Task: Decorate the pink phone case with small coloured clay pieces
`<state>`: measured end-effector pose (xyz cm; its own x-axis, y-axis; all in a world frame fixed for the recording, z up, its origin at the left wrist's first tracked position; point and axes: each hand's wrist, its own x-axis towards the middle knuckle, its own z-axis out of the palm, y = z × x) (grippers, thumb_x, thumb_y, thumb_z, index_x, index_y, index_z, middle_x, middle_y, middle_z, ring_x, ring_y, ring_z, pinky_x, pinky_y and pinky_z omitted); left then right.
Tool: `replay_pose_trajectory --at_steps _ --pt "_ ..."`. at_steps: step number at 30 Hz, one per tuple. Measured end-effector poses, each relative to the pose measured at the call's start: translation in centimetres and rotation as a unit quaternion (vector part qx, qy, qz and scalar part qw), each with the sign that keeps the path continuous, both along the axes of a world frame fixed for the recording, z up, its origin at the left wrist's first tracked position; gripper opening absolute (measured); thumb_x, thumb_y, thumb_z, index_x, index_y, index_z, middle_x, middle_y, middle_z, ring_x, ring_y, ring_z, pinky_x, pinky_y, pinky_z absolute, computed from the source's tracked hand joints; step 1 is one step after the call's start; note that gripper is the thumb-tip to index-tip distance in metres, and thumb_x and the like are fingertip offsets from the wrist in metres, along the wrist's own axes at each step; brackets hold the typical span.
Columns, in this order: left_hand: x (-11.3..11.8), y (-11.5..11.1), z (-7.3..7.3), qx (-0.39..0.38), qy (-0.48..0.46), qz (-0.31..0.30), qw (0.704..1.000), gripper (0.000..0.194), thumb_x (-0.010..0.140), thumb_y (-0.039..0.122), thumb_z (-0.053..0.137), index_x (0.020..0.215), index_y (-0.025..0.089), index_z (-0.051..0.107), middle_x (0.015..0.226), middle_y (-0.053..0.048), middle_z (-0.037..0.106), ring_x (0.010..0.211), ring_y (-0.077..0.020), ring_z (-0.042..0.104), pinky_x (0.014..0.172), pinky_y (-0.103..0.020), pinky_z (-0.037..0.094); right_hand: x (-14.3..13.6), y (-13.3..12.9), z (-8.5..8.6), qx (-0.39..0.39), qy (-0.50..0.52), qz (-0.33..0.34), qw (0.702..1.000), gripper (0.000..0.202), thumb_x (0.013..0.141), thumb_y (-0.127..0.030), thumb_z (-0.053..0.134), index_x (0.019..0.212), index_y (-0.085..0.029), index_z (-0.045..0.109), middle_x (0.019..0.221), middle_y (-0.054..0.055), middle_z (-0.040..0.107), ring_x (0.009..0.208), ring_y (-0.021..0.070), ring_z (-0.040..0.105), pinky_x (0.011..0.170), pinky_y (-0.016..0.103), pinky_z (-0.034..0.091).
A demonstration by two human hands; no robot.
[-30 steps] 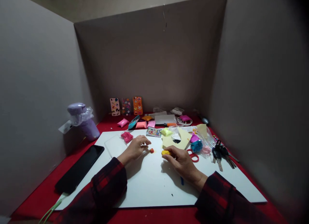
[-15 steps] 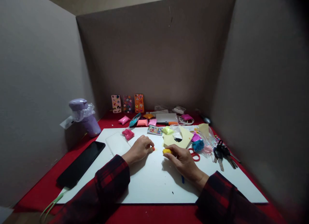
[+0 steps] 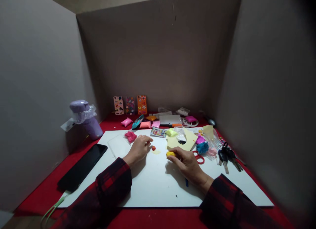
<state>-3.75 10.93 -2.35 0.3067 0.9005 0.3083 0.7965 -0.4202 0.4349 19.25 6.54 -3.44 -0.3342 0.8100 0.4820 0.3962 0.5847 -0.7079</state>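
Observation:
Yellow clay [image 3: 170,154] is pinched between the thumb and fingers of my right hand [image 3: 187,165], over the white board [image 3: 153,189]. My left hand [image 3: 140,149] is open, its fingers apart, just left of a small red-orange piece [image 3: 153,148]. That piece rests on the board at the edge of a pale yellow spot [image 3: 156,152]. Behind my right hand lie a cream paper with a hole [image 3: 189,138] and red-handled scissors [image 3: 200,158].
A black phone [image 3: 82,168] and a purple bottle [image 3: 92,125] are on the left. Keys [image 3: 224,158] and a blue clay lump [image 3: 202,147] lie right. A clear case [image 3: 118,146] sits by my left forearm; decorated cases [image 3: 142,104] stand at the back.
My left hand has let go of the small red-orange piece and drawn back slightly up and left, its fingers parting. My right hand stays in place with the yellow clay.

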Motion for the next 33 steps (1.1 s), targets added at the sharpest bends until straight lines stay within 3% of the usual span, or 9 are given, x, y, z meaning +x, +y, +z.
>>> replay_pose_trajectory --at_steps 5,20,33 --pt "-0.53 0.43 -0.23 0.001 -0.029 0.033 0.999 0.022 0.09 0.032 0.053 0.102 0.015 0.06 0.1 -0.005 0.063 0.086 -0.0162 0.061 0.077 -0.036 0.052 0.11 0.04 -0.2 0.0 0.0 0.002 1.0 0.011 0.088 -0.029 0.056 0.088 -0.019 0.058 0.066 -0.003 0.054 0.058 0.0116 0.049 0.056 0.023 0.037" --pt "0.34 -0.08 -0.19 -0.044 0.036 0.021 0.998 0.023 0.089 0.033 0.055 0.101 0.014 0.06 0.102 -0.006 0.062 0.091 -0.0182 0.06 0.081 -0.039 0.05 -0.02 -0.2 0.15 0.002 0.0 0.0 1.0 0.009 0.087 -0.027 0.057 0.086 -0.018 0.059 0.068 -0.001 0.058 0.06 0.0127 0.052 0.057 0.024 0.039" --pt "-0.04 0.31 -0.4 -0.054 -0.027 0.027 0.998 0.023 0.089 0.032 0.055 0.103 0.015 0.06 0.107 -0.007 0.061 0.096 -0.0193 0.059 0.084 -0.041 0.049 -0.06 0.0 -0.07 0.006 -0.003 -0.004 1.0 0.011 0.087 -0.029 0.057 0.087 -0.019 0.059 0.069 0.0 0.061 0.059 0.0133 0.054 0.052 0.023 0.04"
